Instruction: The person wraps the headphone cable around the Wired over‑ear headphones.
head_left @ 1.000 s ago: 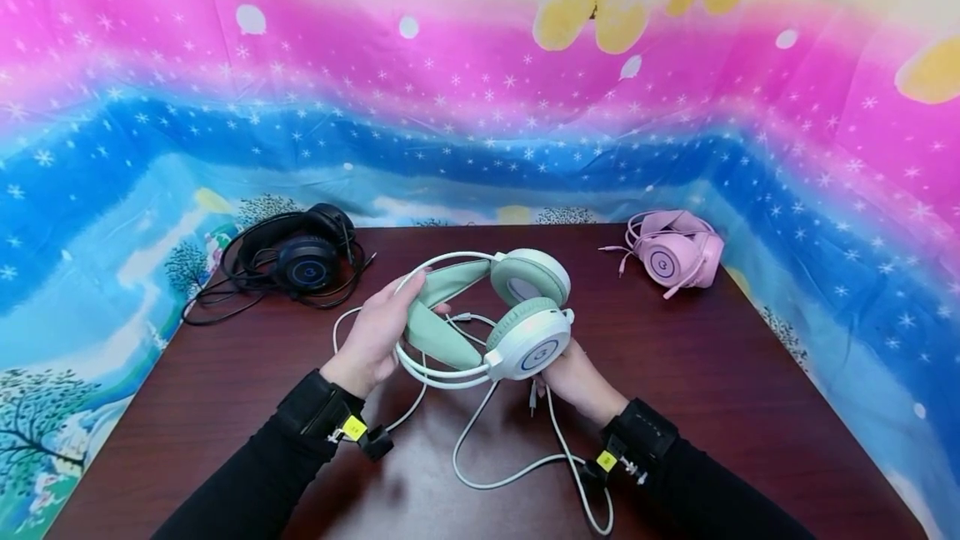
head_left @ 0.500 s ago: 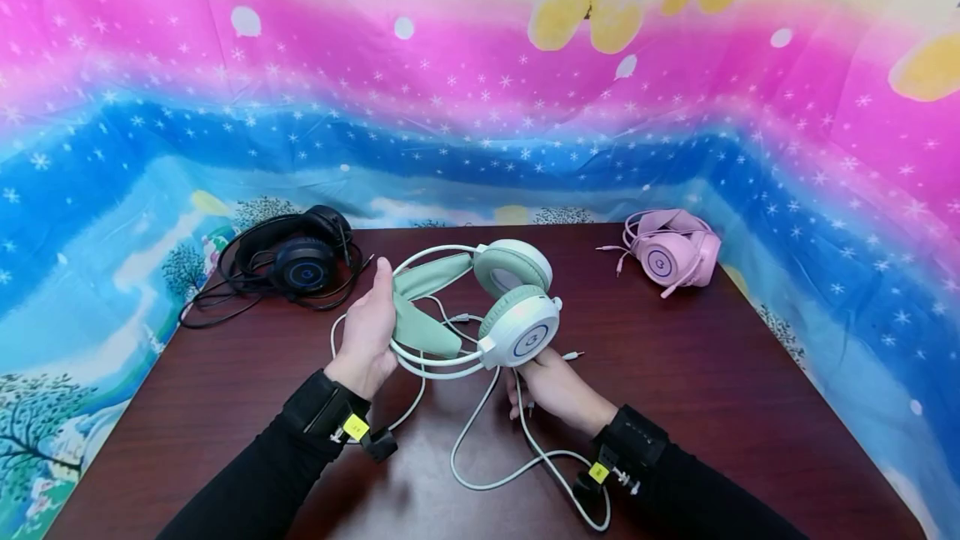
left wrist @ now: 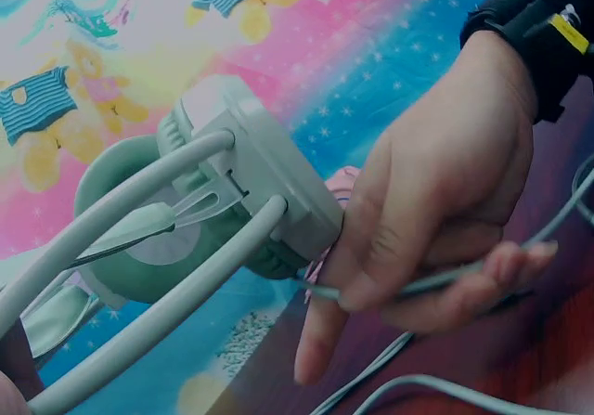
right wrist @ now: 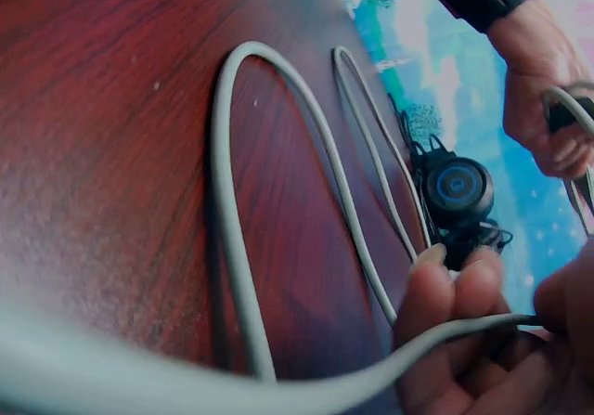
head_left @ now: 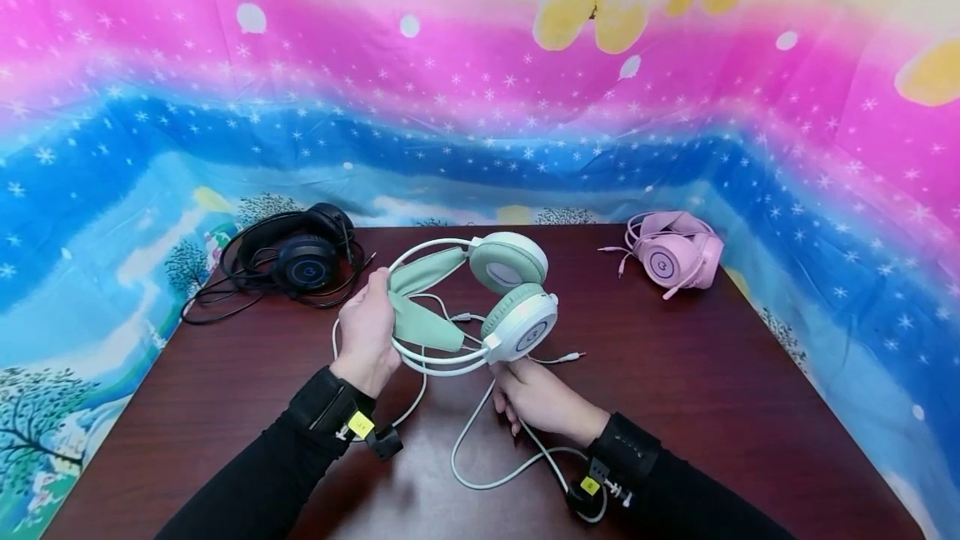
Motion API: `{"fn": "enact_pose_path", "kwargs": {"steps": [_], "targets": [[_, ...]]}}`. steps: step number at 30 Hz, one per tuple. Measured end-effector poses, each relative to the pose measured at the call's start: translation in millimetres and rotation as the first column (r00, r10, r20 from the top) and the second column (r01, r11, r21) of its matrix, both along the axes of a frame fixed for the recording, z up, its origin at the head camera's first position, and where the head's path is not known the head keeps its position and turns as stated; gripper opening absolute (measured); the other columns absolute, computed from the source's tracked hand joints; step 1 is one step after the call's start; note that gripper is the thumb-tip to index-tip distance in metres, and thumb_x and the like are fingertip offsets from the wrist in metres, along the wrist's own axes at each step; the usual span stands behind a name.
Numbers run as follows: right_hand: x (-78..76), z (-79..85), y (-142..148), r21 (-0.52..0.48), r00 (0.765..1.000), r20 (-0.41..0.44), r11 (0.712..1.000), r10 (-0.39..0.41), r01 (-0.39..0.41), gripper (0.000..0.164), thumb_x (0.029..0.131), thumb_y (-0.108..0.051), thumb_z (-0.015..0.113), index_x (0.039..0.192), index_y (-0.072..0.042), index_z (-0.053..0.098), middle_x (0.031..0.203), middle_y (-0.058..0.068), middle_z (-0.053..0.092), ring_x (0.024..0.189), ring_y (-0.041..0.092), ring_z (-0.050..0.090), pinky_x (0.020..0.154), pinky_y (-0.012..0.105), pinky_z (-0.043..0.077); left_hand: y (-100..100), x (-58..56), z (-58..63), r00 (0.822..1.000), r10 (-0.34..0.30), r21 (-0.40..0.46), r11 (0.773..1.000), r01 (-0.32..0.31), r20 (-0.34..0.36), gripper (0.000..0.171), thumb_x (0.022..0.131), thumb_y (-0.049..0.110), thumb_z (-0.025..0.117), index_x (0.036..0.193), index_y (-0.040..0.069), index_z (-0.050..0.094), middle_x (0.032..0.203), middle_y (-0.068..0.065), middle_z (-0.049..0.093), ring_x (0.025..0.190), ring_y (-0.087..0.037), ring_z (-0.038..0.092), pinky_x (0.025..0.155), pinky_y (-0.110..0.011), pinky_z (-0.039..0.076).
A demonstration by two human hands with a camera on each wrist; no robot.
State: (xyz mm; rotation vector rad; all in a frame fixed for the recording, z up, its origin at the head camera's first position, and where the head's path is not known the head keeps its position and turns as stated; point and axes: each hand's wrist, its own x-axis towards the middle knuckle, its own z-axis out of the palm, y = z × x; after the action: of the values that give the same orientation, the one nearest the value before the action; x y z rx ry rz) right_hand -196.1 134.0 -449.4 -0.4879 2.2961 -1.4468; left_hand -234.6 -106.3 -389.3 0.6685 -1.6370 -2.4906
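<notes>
A white headset with pale green pads (head_left: 517, 332) is held above the table, its ear cups pointing right. My left hand (head_left: 363, 332) grips its headband at the left end. Just below the nearer ear cup, my right hand (head_left: 551, 398) pinches the headset's pale cable (head_left: 483, 487) between thumb and forefinger. In the left wrist view the cable runs across the right hand's (left wrist: 445, 201) curled fingers. Loops of cable (right wrist: 223, 155) lie on the wood in the right wrist view. A plug (head_left: 573, 356) shows to the right of the ear cups.
On the dark wooden table (head_left: 712, 407), a black headset (head_left: 307, 263) with a tangled cable lies at the back left. A pink headset (head_left: 667, 261) with its cable wrapped round it sits at the back right. A patterned cloth (head_left: 480, 132) encloses the back and sides.
The white headset has shifted left and tilted slightly. My right hand has come down and left from behind the ear cup onto the cable. A plug has come into sight on the right.
</notes>
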Motion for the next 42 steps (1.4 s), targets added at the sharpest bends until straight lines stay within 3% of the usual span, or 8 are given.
{"fn": "enact_pose_path", "kwargs": {"steps": [7,12,16,22,27,30,35,42], "targets": [[5.0,7.0,-14.9,0.148,0.981,-0.174,0.987,0.085,-0.059,0.047,0.121,-0.019,0.038,0.163,0.000,0.045,0.071,0.002,0.065,0.053,0.005,0.052,0.057,0.029,0.053,5.4,2.2,-3.3,0.997,-0.061,0.021,0.998,0.061,0.043,0.037,0.113,0.040,0.052,0.123,0.011,0.072,0.101,0.005,0.063,0.097,-0.012,0.064,0.091,-0.028,0.058],[8.6,12.3,-18.0,0.294,0.942,-0.282,0.951,0.181,-0.095,0.038,0.121,-0.026,0.039,0.134,-0.001,0.066,0.066,-0.013,0.059,0.062,-0.002,0.053,0.081,0.024,0.049,6.5,-0.4,-6.0,0.999,-0.001,-0.067,0.998,-0.002,-0.049,0.037,0.115,0.041,0.053,0.104,0.012,0.075,0.078,0.007,0.058,0.073,-0.008,0.061,0.070,-0.024,0.058],[9.8,18.0,-17.7,0.300,0.939,-0.281,0.948,0.199,-0.111,0.036,0.121,-0.029,0.043,0.100,-0.010,0.065,0.066,-0.013,0.054,0.060,0.000,0.052,0.068,0.024,0.048,6.6,-2.9,-6.1,0.988,0.058,-0.100,0.992,-0.073,-0.144,0.046,0.115,0.040,0.055,0.077,0.018,0.067,0.062,0.011,0.044,0.057,-0.007,0.048,0.055,-0.021,0.045],[9.7,25.9,-16.9,0.308,0.934,-0.283,0.943,0.219,-0.127,0.037,0.119,-0.030,0.047,0.086,-0.018,0.057,0.068,-0.013,0.053,0.061,-0.001,0.051,0.064,0.023,0.046,8.6,-2.8,-6.4,0.963,0.060,-0.181,0.977,-0.111,-0.264,0.059,0.116,0.040,0.054,0.063,0.019,0.041,0.055,0.011,0.029,0.045,-0.010,0.029,0.046,-0.023,0.024],[10.1,35.9,-12.2,0.336,0.927,-0.273,0.929,0.256,-0.157,0.041,0.119,-0.031,0.047,0.080,-0.020,0.054,0.066,-0.014,0.050,0.060,-0.001,0.048,0.063,0.022,0.045,-0.1,-0.3,-7.3,0.928,-0.101,-0.499,0.861,-0.099,-0.358,0.040,0.118,0.040,0.050,0.115,0.015,0.082,0.092,-0.001,0.076,0.088,-0.011,0.068,0.078,-0.024,0.051],[9.6,38.4,-7.5,0.348,0.931,-0.258,0.924,0.259,-0.160,0.043,0.119,-0.033,0.047,0.078,-0.021,0.053,0.065,-0.015,0.048,0.059,0.000,0.046,0.063,0.022,0.043,-5.2,1.9,-2.7,0.917,-0.258,-0.667,0.745,-0.011,-0.304,0.043,0.117,0.045,0.050,0.151,0.024,0.067,0.138,-0.009,0.075,0.118,-0.021,0.070,0.099,-0.037,0.053],[6.7,33.3,-6.4,0.334,0.944,-0.206,0.926,0.256,-0.177,0.044,0.117,-0.030,0.050,0.075,-0.021,0.053,0.062,-0.014,0.046,0.056,0.000,0.043,0.060,0.021,0.040,-9.6,3.3,1.9,0.900,-0.399,-0.783,0.610,0.117,-0.176,0.050,0.114,0.048,0.058,0.159,0.028,0.056,0.135,-0.012,0.075,0.110,-0.029,0.072,0.092,-0.041,0.054],[7.2,29.6,-13.0,0.396,0.915,-0.292,0.906,0.277,-0.148,0.041,0.117,-0.029,0.051,0.077,-0.021,0.051,0.067,-0.015,0.042,0.060,0.000,0.041,0.061,0.022,0.040,-1.6,0.3,-5.3,0.906,-0.213,-0.641,0.763,-0.078,-0.365,0.037,0.116,0.030,0.056,0.145,0.013,0.072,0.092,-0.019,0.077,0.075,-0.009,0.065,0.071,-0.021,0.051]]}}
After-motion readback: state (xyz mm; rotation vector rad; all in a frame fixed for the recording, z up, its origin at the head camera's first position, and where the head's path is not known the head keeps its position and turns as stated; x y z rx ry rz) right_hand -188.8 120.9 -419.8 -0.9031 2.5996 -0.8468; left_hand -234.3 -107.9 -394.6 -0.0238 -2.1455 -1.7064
